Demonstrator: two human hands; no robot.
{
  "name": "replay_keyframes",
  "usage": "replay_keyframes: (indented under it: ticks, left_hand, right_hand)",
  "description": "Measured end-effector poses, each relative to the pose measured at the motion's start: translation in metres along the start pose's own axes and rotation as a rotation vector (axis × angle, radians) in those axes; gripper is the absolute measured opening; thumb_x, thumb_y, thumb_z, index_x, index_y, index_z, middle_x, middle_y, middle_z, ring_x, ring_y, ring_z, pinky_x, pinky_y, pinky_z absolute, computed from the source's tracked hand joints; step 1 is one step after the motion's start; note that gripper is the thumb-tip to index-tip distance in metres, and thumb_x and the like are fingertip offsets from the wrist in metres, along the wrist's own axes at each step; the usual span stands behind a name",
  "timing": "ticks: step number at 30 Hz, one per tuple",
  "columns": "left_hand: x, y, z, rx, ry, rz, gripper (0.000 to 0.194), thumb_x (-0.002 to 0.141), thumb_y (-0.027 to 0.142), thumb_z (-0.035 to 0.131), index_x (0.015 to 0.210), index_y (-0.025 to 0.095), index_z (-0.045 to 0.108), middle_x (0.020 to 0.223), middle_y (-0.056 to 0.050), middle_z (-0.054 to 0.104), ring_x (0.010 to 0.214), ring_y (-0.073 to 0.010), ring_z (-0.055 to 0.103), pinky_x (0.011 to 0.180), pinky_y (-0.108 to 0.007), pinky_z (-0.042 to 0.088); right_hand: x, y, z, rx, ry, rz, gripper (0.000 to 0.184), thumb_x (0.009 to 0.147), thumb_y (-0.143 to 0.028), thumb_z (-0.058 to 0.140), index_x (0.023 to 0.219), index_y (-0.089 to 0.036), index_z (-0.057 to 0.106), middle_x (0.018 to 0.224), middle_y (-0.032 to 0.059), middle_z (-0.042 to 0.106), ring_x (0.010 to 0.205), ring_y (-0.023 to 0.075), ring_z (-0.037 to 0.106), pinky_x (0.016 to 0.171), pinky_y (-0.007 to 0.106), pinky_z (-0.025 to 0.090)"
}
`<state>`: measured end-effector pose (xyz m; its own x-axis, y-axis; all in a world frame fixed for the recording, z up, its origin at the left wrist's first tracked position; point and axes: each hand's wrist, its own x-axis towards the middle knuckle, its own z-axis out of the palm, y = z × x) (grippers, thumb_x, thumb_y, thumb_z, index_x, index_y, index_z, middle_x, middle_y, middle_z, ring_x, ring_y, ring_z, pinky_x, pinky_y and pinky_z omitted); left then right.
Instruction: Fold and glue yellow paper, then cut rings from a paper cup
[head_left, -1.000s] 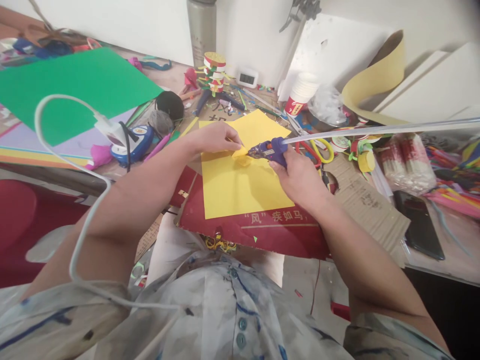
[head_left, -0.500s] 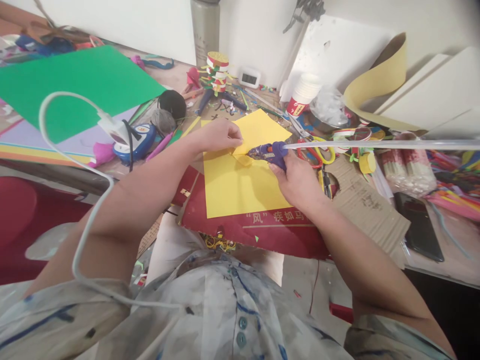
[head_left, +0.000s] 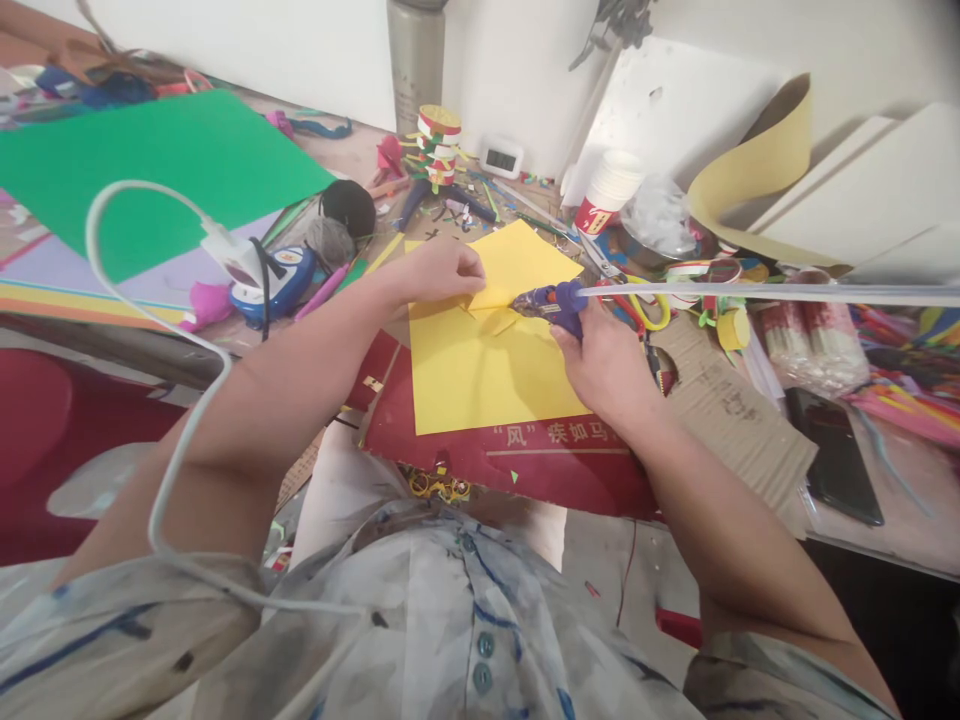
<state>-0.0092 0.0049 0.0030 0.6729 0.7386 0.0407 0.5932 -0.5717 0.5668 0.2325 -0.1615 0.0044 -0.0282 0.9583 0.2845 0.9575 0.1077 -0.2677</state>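
My right hand (head_left: 611,360) is wrapped round a blue hot glue gun (head_left: 551,302), and a long clear glue stick (head_left: 765,292) runs out of its back to the right. The nozzle points left, close to a small folded yellow paper piece (head_left: 491,318); whether it touches cannot be made out. My left hand (head_left: 442,272) is closed in a pinch at the upper left of that folded piece. Beneath both lies a yellow sheet of paper (head_left: 487,385), resting on a dark red board (head_left: 540,470) with printed characters.
Scissors (head_left: 656,308) lie beyond my right hand, near a stack of paper cups (head_left: 609,190). A phone (head_left: 834,455) rests at the right. Green paper (head_left: 172,170) covers the left side, with a blue device (head_left: 281,285) and a white cable (head_left: 176,470) crossing before my left arm.
My right hand has drawn the glue gun slightly to the right, so its nozzle sits farther along the folded yellow piece. My left hand keeps nearly the same place.
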Motion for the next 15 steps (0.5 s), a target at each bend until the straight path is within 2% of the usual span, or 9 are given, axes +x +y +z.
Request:
replay_keyframes:
  ticks: [7, 15]
  left_hand:
    - [0.003, -0.002, 0.001, 0.012, 0.003, 0.033, 0.026, 0.083, 0.034, 0.065, 0.093, 0.018, 0.084, 0.082, -0.004, 0.078, 0.087, -0.0191, 0.070, 0.083, -0.030, 0.048]
    - [0.001, -0.002, 0.000, -0.004, 0.005, 0.006, 0.027, 0.084, 0.035, 0.066, 0.094, 0.018, 0.084, 0.084, -0.004, 0.079, 0.083, -0.0173, 0.069, 0.082, -0.029, 0.048]
  right_hand:
    - [0.002, -0.018, 0.002, 0.071, -0.107, -0.031, 0.048, 0.106, -0.039, 0.048, 0.144, -0.012, 0.061, 0.120, 0.0227, 0.078, 0.113, 0.0418, 0.072, 0.097, 0.052, 0.056]
    - [0.004, -0.021, 0.009, 0.122, -0.122, -0.044, 0.050, 0.106, -0.034, 0.046, 0.148, -0.010, 0.059, 0.125, 0.0231, 0.077, 0.117, 0.0392, 0.072, 0.099, 0.051, 0.056]
